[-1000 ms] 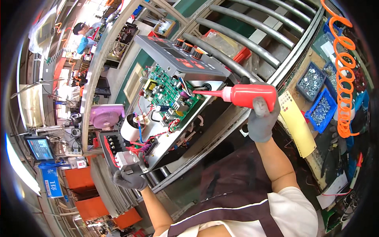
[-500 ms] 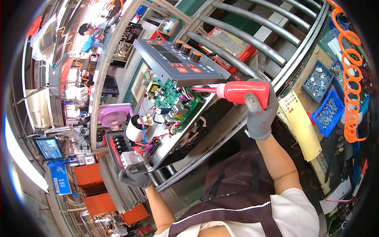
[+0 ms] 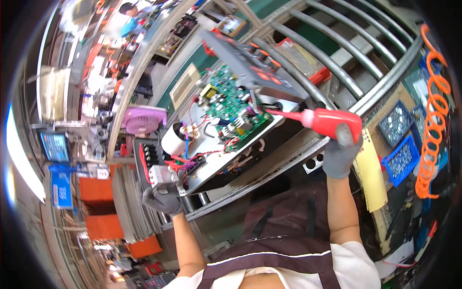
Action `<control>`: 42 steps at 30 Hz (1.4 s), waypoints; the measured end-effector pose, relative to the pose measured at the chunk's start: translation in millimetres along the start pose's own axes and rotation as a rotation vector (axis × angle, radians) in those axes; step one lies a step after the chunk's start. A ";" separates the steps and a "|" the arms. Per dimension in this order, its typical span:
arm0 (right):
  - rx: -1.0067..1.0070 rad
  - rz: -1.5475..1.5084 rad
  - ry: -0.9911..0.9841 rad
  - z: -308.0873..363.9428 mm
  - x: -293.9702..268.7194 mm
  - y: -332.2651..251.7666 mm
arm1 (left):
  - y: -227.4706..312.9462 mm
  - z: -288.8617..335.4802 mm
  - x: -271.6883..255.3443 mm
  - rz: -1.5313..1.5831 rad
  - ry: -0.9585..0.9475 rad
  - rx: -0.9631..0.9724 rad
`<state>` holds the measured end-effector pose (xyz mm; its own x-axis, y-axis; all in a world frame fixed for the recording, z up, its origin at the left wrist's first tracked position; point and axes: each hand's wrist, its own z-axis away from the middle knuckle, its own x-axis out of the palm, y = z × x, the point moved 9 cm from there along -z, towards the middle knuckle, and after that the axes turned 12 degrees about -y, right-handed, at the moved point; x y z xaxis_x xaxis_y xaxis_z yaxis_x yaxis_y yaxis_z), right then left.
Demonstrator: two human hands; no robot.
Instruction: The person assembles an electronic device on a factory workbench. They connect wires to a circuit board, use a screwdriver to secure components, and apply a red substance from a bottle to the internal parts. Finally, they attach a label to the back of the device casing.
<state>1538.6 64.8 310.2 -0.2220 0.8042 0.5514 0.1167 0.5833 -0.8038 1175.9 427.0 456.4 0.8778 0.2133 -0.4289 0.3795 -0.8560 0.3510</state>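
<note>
Right hand [image 3: 340,154]: fingers clamped on red bottle [image 3: 332,121], nozzle now lower, at circuit board [image 3: 231,103] edge.
Left hand [image 3: 162,198]: fingers still gripping chassis [image 3: 211,168] corner.

Pink fan [image 3: 144,119], orange coiled hose [image 3: 431,111], blue bins [image 3: 402,159].

Both gloved hands [image 3: 162,198] [image 3: 340,154] raised, gripping

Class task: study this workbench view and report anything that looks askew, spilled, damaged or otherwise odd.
Nothing looks spilled or broken. The open metal chassis sits tilted on the roller rails, its grey control panel hinged up and its green circuit board exposed. The left hand steadies one corner; the right hand points a red nozzle bottle inside.
</note>
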 end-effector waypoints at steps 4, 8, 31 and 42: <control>0.054 -0.337 -0.025 9.2 6.0 4.2 | -26.7 12.2 -2.6 0.207 0.011 -0.021; 0.151 -0.252 -0.032 25.1 49.3 -11.1 | 22.3 -17.3 3.7 0.160 -0.005 0.084; 0.171 0.072 -0.646 15.4 338.2 12.1 | 27.2 -38.4 -10.6 0.027 -0.093 0.141; 0.464 0.229 -0.797 24.5 399.7 79.3 | 20.2 -32.4 -7.2 -0.019 -0.195 0.111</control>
<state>1435.5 429.7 461.3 -0.8564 0.4791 0.1926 -0.1189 0.1799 -0.9765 1186.7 423.3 493.5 0.7933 0.1443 -0.5914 0.3518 -0.9015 0.2520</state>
